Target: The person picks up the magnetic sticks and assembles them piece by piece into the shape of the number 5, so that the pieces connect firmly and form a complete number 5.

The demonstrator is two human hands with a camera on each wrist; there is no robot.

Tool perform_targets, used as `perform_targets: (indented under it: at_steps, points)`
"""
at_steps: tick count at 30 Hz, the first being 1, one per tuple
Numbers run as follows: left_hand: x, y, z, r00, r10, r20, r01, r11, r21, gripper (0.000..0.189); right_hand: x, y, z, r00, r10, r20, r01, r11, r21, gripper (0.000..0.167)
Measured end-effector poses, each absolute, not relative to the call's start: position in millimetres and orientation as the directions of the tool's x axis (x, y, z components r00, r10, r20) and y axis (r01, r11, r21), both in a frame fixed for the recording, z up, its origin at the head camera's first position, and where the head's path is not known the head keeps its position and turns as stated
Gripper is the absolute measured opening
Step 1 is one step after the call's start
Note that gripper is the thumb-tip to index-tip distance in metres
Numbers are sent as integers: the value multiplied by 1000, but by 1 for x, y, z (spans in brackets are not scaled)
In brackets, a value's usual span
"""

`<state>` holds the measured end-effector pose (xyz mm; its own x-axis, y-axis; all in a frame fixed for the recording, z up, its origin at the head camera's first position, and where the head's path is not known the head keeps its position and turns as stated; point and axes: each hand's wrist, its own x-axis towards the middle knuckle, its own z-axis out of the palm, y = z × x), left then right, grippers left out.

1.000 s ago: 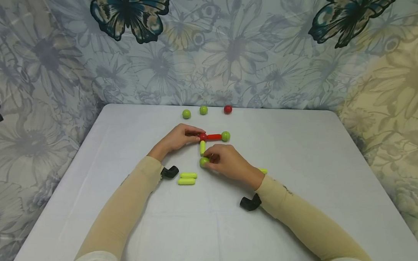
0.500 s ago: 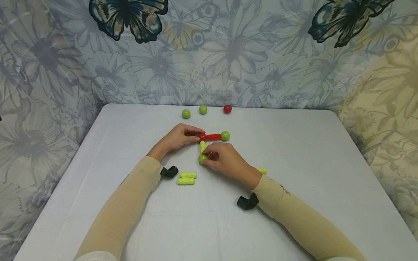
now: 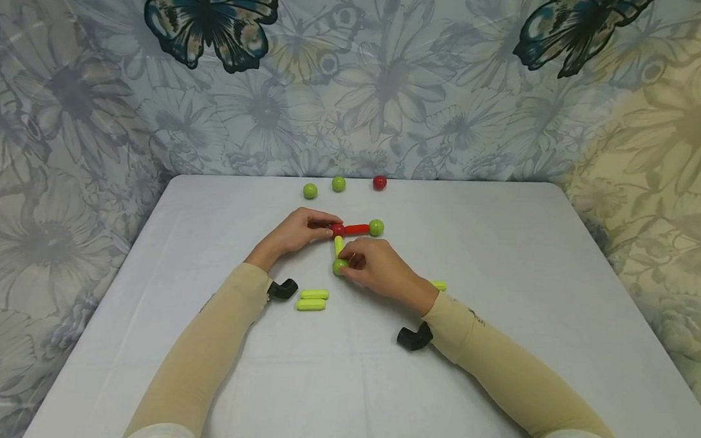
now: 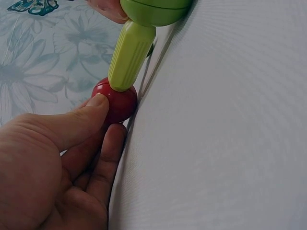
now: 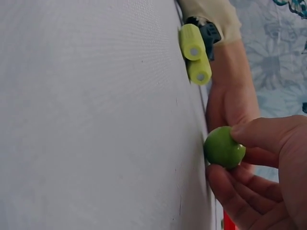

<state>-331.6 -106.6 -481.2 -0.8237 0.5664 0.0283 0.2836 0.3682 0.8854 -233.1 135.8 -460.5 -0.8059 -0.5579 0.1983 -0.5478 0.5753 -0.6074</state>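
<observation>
My left hand (image 3: pixel 304 229) pinches a red ball (image 4: pixel 116 99) between thumb and fingers. From that ball a red rod (image 3: pixel 357 229) runs right to a green ball (image 3: pixel 376 227), and a yellow-green rod (image 4: pixel 132 55) runs toward the near side. At the near end of this second rod is another green ball (image 5: pixel 224 147), which my right hand (image 3: pixel 378 266) grips with thumb and fingertips. In the left wrist view, the yellow-green rod meets both its balls. The right fingers partly cover the near ball in the head view.
Two yellow-green rods (image 3: pixel 312 299) lie side by side near the left wrist. Another rod (image 3: pixel 439 285) shows behind the right wrist. Along the back edge of the white table (image 3: pixel 298 385) sit two green balls (image 3: pixel 324 188) and a red ball (image 3: pixel 379 182). Black wrist-worn pieces (image 3: pixel 414 337) hang by both sleeves.
My right hand has moved slightly away from me and left with the green ball, closing up to the yellow-green rod's near end. The left hand keeps its hold on the red ball.
</observation>
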Motion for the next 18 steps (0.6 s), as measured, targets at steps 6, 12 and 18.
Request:
perform_targets:
  at_steps: [6,12,18]
  points:
    - [-332,-107,-481,-820,571,32,286,362,887,33,-233,136,-460,-806,-558,198,-546,572,-612,21]
    - [-332,-107,-482,-825,564,31,281,361,889,34,-232,135,-459,-799,-562,214,-560,566,-605,19]
    - [-332,-108,-478,-818,574,21,274,357,893,40,-232,139,-452,-813,-548,198,-539,577,-613,25]
